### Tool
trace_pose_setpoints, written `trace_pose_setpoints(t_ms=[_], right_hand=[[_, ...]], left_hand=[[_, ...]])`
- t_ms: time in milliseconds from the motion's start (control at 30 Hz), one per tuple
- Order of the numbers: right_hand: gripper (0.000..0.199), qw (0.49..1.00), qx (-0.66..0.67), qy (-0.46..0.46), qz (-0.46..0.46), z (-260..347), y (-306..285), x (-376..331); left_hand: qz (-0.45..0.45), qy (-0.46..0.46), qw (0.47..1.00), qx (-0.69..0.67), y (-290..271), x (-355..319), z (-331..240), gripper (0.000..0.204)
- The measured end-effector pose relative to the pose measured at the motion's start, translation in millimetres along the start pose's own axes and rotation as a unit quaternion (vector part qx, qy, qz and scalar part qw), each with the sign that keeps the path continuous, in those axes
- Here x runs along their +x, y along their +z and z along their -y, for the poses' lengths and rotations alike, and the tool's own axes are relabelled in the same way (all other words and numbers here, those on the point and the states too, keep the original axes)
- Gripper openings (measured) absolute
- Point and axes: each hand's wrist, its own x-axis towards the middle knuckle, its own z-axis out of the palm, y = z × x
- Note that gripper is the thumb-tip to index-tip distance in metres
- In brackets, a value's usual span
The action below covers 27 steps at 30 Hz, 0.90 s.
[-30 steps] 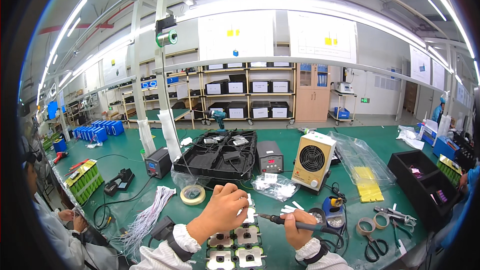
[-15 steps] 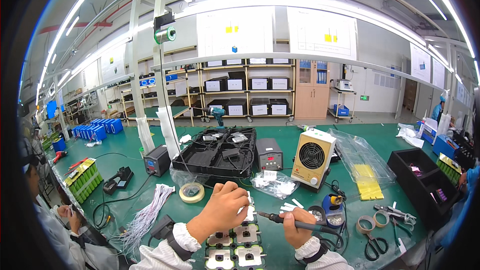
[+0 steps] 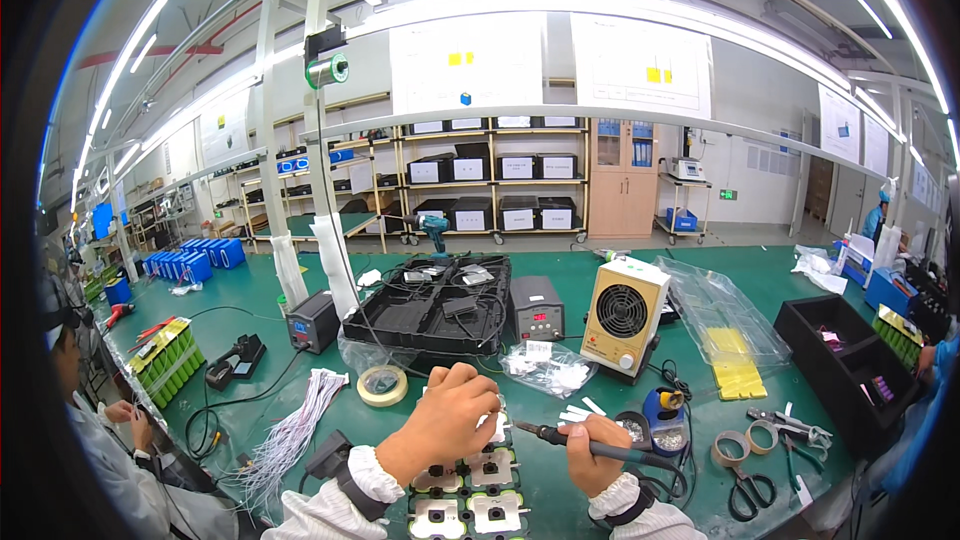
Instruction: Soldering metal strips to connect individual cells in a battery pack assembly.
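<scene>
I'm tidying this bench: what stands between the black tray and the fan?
A grey box with a red display stands between the black tray and the fan, as the head view shows.

Red digits on grey box

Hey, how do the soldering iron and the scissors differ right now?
The soldering iron is held in the right hand; the scissors lie on the green table. The soldering iron is one slim rod, while the scissors have two finger loops. Both have dark handles.
</scene>
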Motion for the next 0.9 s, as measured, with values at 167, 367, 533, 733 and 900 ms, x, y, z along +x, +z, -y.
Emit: trace_pose_setpoints(t_ms=[167, 367, 533, 733, 900], right_hand=[[0.023, 1.000, 0.005, 0.005, -0.004, 1, 0, 0], [0.024, 1.000, -0.002, 0.007, 0.007, 0, 2, -1], [0.023, 1.000, -0.008, -0.002, 0.009, 0, 0, 0], [0.021, 0.999, -0.038, -0.006, -0.004, -4, -10, 1], [0.021, 0.987, -0.151, -0.033, -0.049, -17, -45, -16]], left_hand=[[0.003, -0.007, 1.000, -0.002, 0, 0, 1, 0.007], [0.014, -0.002, 1.000, -0.013, 4, -1, 0, 0.007], [-0.002, -0.008, 1.000, 0.000, 3, 0, 2, 0.007], [-0.058, -0.038, 0.997, 0.045, -22, -2, 13, 0.009], [-0.130, -0.084, 0.983, 0.095, -40, -19, 23, 0.013]])
